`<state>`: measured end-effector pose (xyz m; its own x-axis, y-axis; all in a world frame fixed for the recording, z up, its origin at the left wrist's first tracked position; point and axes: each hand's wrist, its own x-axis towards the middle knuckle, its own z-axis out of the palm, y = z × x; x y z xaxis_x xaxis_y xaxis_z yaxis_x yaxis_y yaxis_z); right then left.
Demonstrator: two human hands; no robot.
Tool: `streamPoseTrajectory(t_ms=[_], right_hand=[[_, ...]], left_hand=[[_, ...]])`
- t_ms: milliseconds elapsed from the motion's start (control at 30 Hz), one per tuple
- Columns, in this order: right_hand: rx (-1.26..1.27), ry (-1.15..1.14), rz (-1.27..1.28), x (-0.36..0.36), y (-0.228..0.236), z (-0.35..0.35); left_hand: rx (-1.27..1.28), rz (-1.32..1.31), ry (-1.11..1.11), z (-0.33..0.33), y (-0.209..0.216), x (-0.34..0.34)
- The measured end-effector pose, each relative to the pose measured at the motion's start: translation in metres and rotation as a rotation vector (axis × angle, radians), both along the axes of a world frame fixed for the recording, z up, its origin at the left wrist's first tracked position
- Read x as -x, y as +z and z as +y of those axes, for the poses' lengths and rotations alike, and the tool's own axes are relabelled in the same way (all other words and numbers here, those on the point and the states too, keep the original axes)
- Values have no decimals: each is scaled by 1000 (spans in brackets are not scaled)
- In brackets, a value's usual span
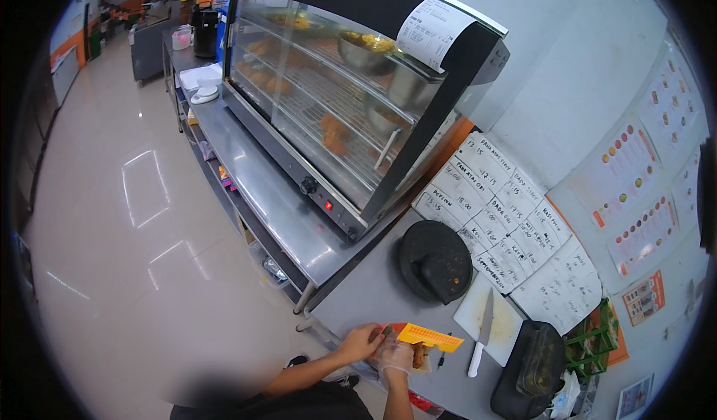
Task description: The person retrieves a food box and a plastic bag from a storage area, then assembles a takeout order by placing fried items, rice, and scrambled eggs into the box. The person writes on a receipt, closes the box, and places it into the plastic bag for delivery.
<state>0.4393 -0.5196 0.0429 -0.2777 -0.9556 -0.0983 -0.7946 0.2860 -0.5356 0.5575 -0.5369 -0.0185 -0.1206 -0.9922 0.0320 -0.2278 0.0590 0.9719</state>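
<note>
At the near edge of the grey worktop is a yellow and orange cardboard food box (435, 337), its flap raised. Brown fried chicken (419, 356) shows beneath the flap. My left hand (361, 342) is bare and closed on the box's left end. Close beside it, my right hand (396, 355) wears a clear plastic glove and presses against the near side of the box. Its fingers are curled, and whatever they grip is hidden. A small dark pen-like item (441, 360) lies right of the box.
Beyond the box sits a black stone mortar (433, 259) with a pestle. A white-handled knife (482, 338) rests on a white cutting board (510, 327). Right of that stands a black container (529, 371). A glass food warmer (336, 106) with fried chicken and bowls rises behind, on a steel table (280, 215).
</note>
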Motion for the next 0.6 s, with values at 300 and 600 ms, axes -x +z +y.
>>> streamPoseTrajectory(t_ms=[300,600], right_hand=[[-94,179,-19,21,-2,-11],[412,19,-505,82,-38,86]], left_hand=[[-99,-80,45,8,6,14],[11,-318,119,21,8,50]])
